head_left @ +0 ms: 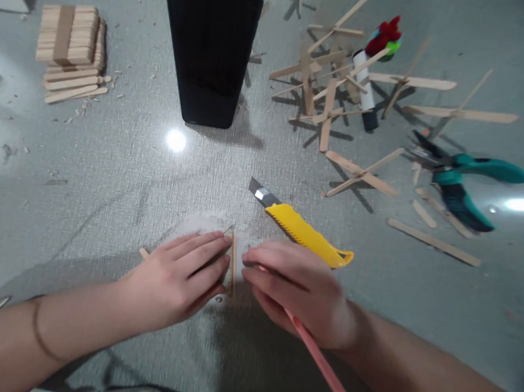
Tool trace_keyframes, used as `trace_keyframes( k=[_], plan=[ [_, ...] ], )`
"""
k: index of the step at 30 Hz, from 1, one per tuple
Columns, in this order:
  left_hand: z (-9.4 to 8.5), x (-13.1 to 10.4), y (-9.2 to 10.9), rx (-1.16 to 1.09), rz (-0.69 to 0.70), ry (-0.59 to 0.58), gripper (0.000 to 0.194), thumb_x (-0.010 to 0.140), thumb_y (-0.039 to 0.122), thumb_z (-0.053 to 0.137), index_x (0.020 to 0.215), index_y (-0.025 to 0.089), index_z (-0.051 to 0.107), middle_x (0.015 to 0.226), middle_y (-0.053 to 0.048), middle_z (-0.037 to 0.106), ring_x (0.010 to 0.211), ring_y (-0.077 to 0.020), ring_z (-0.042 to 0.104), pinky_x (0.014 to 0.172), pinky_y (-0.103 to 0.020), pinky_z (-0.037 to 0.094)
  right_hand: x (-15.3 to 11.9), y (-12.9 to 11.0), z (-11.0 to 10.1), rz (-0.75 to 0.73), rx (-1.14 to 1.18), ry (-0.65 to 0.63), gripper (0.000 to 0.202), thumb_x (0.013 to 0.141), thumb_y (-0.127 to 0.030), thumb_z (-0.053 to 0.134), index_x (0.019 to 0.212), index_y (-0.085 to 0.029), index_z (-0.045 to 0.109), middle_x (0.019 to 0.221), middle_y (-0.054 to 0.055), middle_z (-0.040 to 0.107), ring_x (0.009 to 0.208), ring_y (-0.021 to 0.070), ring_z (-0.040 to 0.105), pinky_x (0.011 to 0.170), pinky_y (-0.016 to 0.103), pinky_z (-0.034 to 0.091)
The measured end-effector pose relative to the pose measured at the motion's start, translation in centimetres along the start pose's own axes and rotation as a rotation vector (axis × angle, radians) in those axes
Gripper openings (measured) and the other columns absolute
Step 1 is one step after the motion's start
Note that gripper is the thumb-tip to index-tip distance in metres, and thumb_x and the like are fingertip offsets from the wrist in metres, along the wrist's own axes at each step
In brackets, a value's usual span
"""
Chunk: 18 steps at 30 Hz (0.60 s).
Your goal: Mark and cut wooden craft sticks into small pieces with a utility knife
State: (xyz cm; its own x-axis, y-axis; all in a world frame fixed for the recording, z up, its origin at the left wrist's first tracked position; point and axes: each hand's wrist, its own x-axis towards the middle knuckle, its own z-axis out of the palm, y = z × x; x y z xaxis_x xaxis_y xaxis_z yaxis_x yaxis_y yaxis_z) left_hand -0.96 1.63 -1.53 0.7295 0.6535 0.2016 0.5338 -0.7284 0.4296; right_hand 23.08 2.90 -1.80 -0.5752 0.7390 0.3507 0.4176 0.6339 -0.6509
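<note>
Wooden stick (233,271) lies flat on the grey tabletop (123,205), between my hands, its long side just beside the fingers of my left hand (175,273). Left grip: fingers close together, laid over what looks like a clear marked strip (229,272) along the stick; I cannot tell whether the thumb pinches or only presses. Right hand (298,287): fingers gathered, pinching a pink pencil (318,356); its tip is unclear. A yellow cutter (306,231), blade exposed, lies just beyond my right knuckles. Handling estimate: stick very light, stiff along its length, dry rather than slippery, yet thin enough to skid under a sideways push or snap if bent. Best hold: fingertips flat near both ends, or a light pinch across the long edges.
</note>
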Motion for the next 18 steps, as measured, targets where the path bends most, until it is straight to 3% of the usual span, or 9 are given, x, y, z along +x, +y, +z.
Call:
trace_keyframes(
  k=[4, 10, 18],
  plan=[
    [0.1, 0.06, -0.07, -0.005, 0.006, -0.002, 0.033, 0.093, 0.024, 0.068, 0.122, 0.007, 0.063, 0.139, -0.014, 0.061, 0.134, -0.0266, 0.056, 0.112, -0.041, 0.053, 0.03, 0.12, 0.07, -0.002, -0.059, 0.037, 0.013, 0.098, -0.012, 0.055, 0.103, -0.016, 0.067, 0.086, 0.005, 0.07, 0.074, 0.0172, 0.059, 0.069, 0.033, 0.049],
    [0.12, -0.07, -0.11, -0.012, 0.006, -0.011, 0.034, 0.093, 0.023, 0.068, 0.122, 0.007, 0.063, 0.14, -0.015, 0.06, 0.135, -0.0269, 0.054, 0.114, -0.041, 0.051, -0.35, 0.57, 0.38, -0.195, -0.224, -0.066, 0.024, 0.099, -0.006, 0.047, 0.102, -0.013, 0.07, 0.102, 0.006, 0.076, 0.089, 0.0205, 0.06, 0.077, 0.039, 0.044],
    [0.05, -0.07, 0.08, -0.009, 0.006, 0.005, 0.033, 0.093, 0.021, 0.067, 0.121, 0.006, 0.063, 0.139, -0.016, 0.06, 0.134, -0.0265, 0.056, 0.115, -0.04, 0.051, -0.65, 0.48, 0.28, -0.166, -0.231, -0.077, 0.027, 0.101, -0.008, 0.045, 0.101, -0.015, 0.071, 0.104, 0.004, 0.077, 0.093, 0.02, 0.06, 0.08, 0.04, 0.043]
  ],
)
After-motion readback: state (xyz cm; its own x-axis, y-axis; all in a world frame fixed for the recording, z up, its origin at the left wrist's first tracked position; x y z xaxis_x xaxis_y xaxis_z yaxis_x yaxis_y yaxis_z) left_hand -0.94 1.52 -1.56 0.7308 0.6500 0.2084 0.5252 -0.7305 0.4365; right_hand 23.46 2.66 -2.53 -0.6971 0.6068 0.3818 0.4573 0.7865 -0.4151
